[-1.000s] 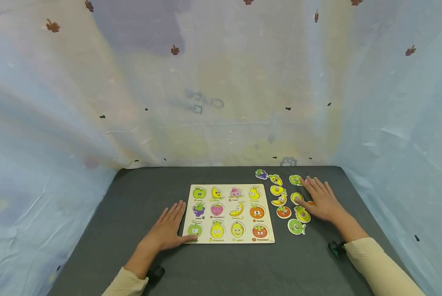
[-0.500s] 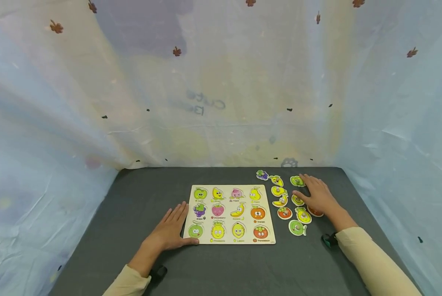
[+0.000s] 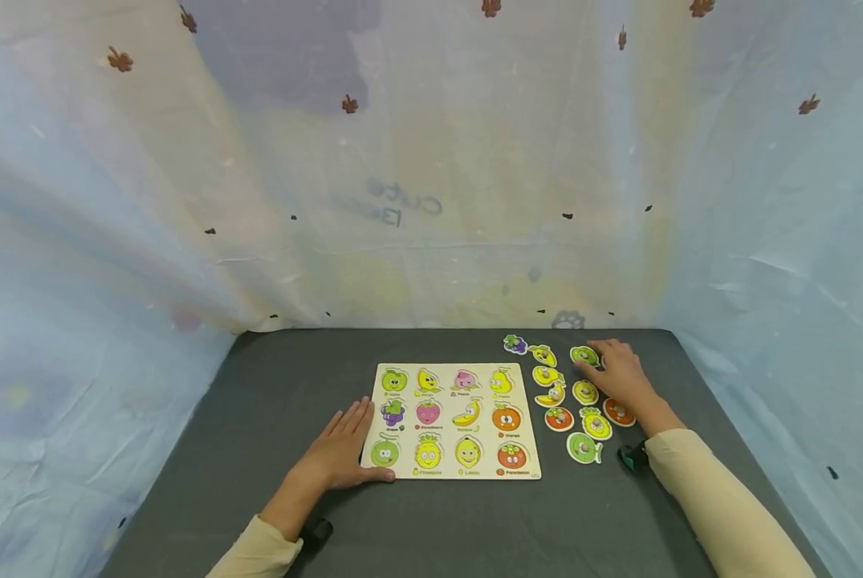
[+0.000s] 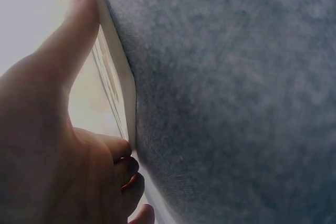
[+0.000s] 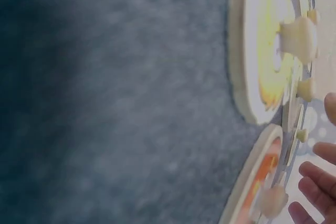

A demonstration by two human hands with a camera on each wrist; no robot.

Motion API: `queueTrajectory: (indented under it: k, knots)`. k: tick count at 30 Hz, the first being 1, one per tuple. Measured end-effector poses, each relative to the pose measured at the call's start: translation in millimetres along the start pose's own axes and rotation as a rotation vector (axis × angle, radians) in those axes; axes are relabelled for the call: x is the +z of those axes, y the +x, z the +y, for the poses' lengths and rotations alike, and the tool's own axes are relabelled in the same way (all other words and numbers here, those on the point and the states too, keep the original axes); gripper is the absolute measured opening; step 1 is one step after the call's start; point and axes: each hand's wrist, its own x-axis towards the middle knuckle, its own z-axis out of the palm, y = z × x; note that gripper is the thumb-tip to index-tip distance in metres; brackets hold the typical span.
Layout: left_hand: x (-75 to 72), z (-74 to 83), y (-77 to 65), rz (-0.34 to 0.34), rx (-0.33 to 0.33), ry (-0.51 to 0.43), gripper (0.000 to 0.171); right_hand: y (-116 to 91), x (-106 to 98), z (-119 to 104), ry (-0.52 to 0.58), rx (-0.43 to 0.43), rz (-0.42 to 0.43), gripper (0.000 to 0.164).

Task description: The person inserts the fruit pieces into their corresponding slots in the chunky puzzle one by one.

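My left hand [image 3: 343, 453] rests at the left edge of a wooden fruit puzzle board [image 3: 411, 474], thumb along its near corner and fingers straight beside it. The left wrist view shows the thumb touching the board's edge [image 4: 116, 61]. My right hand [image 3: 624, 376] is over the far right puzzle pieces, its fingers slightly bent and spread from the thumb. Beside its fingertips lies a green apple piece [image 3: 584, 356]. In the right wrist view the right fingers [image 5: 317, 182] show nothing between them. Whatever lies beneath the palm is hidden.
Several knobbed pieces lie right of the board, among them a grape [image 3: 514, 344], a banana [image 3: 550, 395], a pineapple [image 3: 596, 424], an orange-red piece [image 3: 619, 413] and a round green piece [image 3: 584, 448]. A patterned curtain [image 3: 431, 177] surrounds the dark table [image 3: 431, 534].
My right hand has drawn slightly left and its spread fingers have bent, uncovering the orange-red piece and a round yellow one. My left hand stays at the board's edge.
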Motion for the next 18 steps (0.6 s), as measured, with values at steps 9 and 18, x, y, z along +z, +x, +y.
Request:
queueTrajectory:
  k: [9, 18]
  knots:
    - [4.6, 0.6, 5.6, -0.019, -0.034, 0.048, 0.133, 5.7, 4.7, 2.1, -0.03, 0.073, 0.057, 0.048]
    - [4.5, 0.8, 6.4, -0.029, -0.051, 0.034, 0.135, 14.2, 7.9, -4.1, -0.033, 0.131, 0.077, 0.035]
